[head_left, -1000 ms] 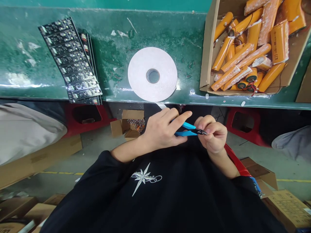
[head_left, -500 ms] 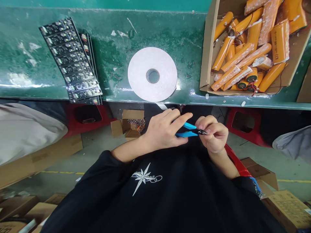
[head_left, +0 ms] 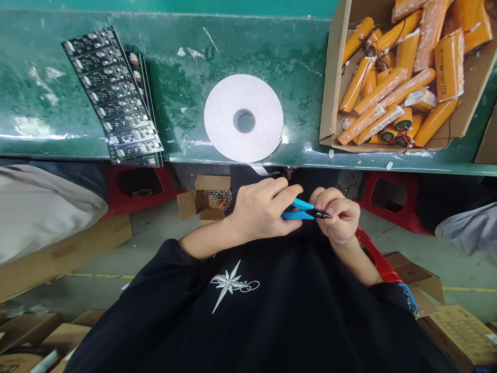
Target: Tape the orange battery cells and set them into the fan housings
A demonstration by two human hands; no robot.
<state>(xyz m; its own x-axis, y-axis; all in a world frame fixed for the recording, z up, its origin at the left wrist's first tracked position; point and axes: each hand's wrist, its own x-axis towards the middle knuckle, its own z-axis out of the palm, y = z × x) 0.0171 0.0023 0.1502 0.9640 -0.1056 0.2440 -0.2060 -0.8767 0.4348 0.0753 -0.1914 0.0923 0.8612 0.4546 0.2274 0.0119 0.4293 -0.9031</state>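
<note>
My left hand (head_left: 260, 208) is wrapped round the blue handles of a pair of small cutting pliers (head_left: 301, 213). Their dark jaws point right, towards the fingertips of my right hand (head_left: 338, 215). Thumb and fingers of that hand are pinched together right at the jaw tips. Whatever lies between them is too small and too hidden to name. Both hands are in front of my black shirt (head_left: 295, 300), just below the near edge of the green table (head_left: 178, 93).
On the table lie a big white tape roll (head_left: 221, 116), stacked circuit boards (head_left: 112, 98) and a cardboard box (head_left: 328, 98) of orange battery packs (head_left: 404, 88). Below are a small open box (head_left: 213, 182) and red stools (head_left: 165, 189). People sit on both sides.
My left index finger has curled in from its stretched pose, and the plier handles are closer together. My right hand has shifted slightly left, still pinched at the jaws.
</note>
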